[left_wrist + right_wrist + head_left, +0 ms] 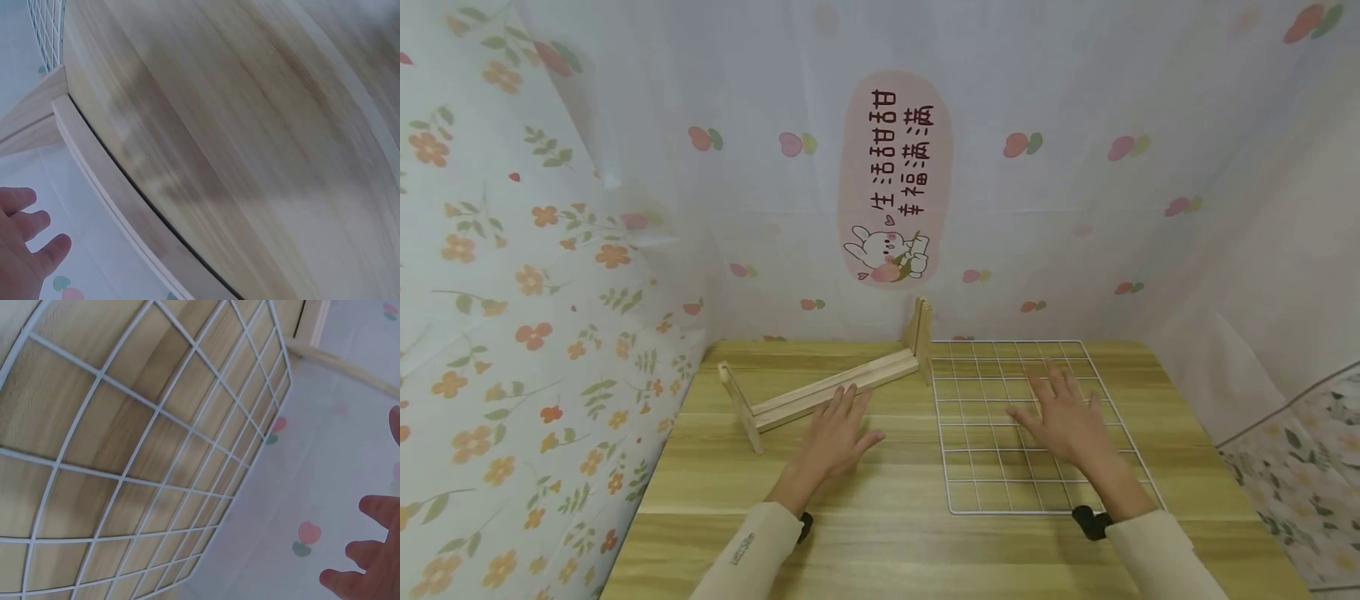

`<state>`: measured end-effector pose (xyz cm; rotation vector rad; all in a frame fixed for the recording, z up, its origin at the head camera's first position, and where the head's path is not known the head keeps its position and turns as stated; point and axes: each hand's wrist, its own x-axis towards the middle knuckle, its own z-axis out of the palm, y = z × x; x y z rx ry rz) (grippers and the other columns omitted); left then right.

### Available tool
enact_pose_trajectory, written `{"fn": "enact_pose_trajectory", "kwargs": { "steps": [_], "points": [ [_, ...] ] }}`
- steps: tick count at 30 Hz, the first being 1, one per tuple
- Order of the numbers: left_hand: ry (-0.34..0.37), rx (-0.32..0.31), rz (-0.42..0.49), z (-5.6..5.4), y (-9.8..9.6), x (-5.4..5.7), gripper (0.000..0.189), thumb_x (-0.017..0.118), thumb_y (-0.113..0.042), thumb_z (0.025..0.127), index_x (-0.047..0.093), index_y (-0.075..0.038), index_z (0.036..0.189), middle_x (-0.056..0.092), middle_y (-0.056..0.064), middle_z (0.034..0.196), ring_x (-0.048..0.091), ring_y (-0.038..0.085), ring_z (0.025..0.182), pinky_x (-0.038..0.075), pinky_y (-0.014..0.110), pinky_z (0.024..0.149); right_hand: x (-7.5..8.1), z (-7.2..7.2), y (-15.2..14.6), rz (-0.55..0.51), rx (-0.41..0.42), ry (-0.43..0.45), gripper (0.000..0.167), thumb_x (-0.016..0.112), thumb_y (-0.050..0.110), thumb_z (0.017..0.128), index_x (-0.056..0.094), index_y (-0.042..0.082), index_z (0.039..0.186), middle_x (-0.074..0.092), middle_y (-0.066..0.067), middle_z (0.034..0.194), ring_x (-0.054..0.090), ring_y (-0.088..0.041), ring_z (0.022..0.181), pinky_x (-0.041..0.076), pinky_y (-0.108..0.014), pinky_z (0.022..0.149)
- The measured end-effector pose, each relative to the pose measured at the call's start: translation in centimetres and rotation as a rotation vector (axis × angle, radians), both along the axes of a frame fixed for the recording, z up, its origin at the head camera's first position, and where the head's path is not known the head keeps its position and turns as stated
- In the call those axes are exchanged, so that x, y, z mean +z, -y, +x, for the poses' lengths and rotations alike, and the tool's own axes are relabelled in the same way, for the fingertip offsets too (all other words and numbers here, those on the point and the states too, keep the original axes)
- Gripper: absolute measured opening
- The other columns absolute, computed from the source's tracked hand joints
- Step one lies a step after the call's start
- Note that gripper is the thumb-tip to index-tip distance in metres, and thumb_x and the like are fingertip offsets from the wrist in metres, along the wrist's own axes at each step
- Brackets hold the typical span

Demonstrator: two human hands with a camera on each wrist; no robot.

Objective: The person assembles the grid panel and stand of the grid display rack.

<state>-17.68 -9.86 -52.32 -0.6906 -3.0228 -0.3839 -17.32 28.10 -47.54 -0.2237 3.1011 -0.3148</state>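
A light wooden rack [835, 389], made of long slats between two upright end pieces, stands at the back left of the table. My left hand [837, 437] is spread just in front of its slats, holding nothing; its fingertips overlap the front slat in the head view. To the right lies a white wire grid panel [985, 450], flat on the table. Over that panel my right hand [1066, 417] hovers with fingers apart and nothing in them. In the right wrist view the fingers [380, 550] show beside the wire grid, away from its bars.
The wood-grain table [880, 542] runs back to a white printed curtain [760, 208]. A flower-patterned cloth [512, 375] hangs at the left side, and another cloth closes off the right. The rack's right end piece [920, 333] stands close to the grid's left edge.
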Motion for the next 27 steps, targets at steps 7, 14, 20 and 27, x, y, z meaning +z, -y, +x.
{"fn": "enact_pose_trajectory", "kwargs": {
  "steps": [7,14,20,27],
  "points": [
    [0.012,-0.015,0.005,-1.0,-1.4,-0.2,0.075,0.035,-0.061,0.098,0.024,-0.011,0.154,0.030,0.020,0.156,0.027,0.040,0.144,0.031,0.058,0.111,-0.2,-0.5,-1.0,-0.022,-0.034,0.023,0.085,0.040,0.066,0.094,0.023,0.008,0.154,0.003,-0.027,0.160,0.011,-0.056,0.140,0.005,-0.082,0.098],
    [0.068,-0.036,0.013,-1.8,-3.6,-0.2,0.073,0.037,-0.058,0.099,0.021,-0.013,0.155,0.033,0.013,0.156,0.031,0.038,0.142,0.029,0.059,0.111,-0.7,-0.9,-1.8,-0.052,-0.082,0.028,0.087,0.033,0.071,0.094,0.026,0.007,0.153,0.005,-0.031,0.158,0.011,-0.059,0.139,0.009,-0.084,0.096],
    [0.084,-0.055,-0.005,-2.2,-5.4,-0.1,0.071,0.033,-0.060,0.100,0.020,-0.018,0.155,0.039,0.007,0.154,0.038,0.035,0.139,0.032,0.059,0.109,-1.4,-1.5,-2.9,-0.046,-0.094,0.034,0.086,0.035,0.067,0.096,0.026,0.002,0.152,0.008,-0.033,0.156,0.015,-0.060,0.136,0.015,-0.084,0.094],
    [0.099,-0.073,0.016,-2.9,-6.7,-0.5,0.071,0.032,-0.060,0.100,0.020,-0.018,0.155,0.038,0.009,0.154,0.040,0.031,0.138,0.037,0.057,0.107,-1.8,-2.2,-4.3,-0.072,-0.133,0.054,0.087,0.033,0.068,0.095,0.026,0.003,0.151,0.012,-0.035,0.154,0.017,-0.056,0.138,0.016,-0.084,0.093]
  ]
}}
